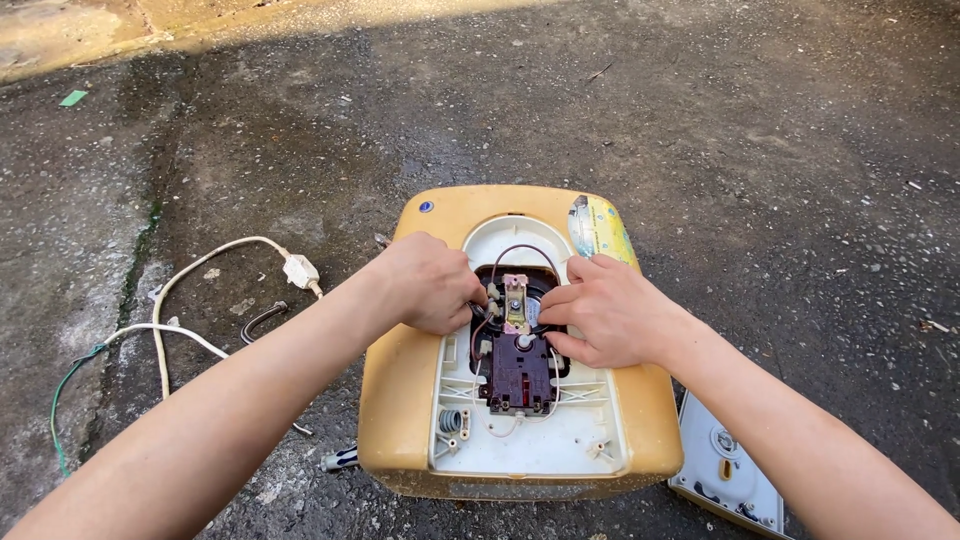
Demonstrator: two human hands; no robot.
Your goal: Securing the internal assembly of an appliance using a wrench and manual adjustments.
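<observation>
Item one, my left hand [432,283]: it was curled shut, knuckles up, its fingertips pinched on the dark wires [477,310] at the left edge of the opening; what exactly lay under the fingertips I could not tell. Item two, my right hand [608,311]: it was bent and partly closed, thumb and forefinger pressing at the right edge of the round black part [530,300], the other fingers folded beneath. Item three, between both hands: a small beige terminal piece [516,303] with a metal screw at its centre, upright in the middle of the round black part. Item four, just below it: a dark maroon thermostat block [519,375] with thin white and red leads looping around it. Item five, the white inner plate [540,440] carrying these parts, with a small metal coil [451,421] at its lower left corner. Item six, the yellowed casing [400,390] of the water heater, lying flat on the concrete ground [750,130], a coloured sticker [598,228] at its upper right. Item seven, left of the casing: a white cable [190,270] with a white plug [300,270], and a green wire [62,390] beside it. Item eight, lower right, touching the casing's corner: a white cover panel [725,470] lying flat.
</observation>
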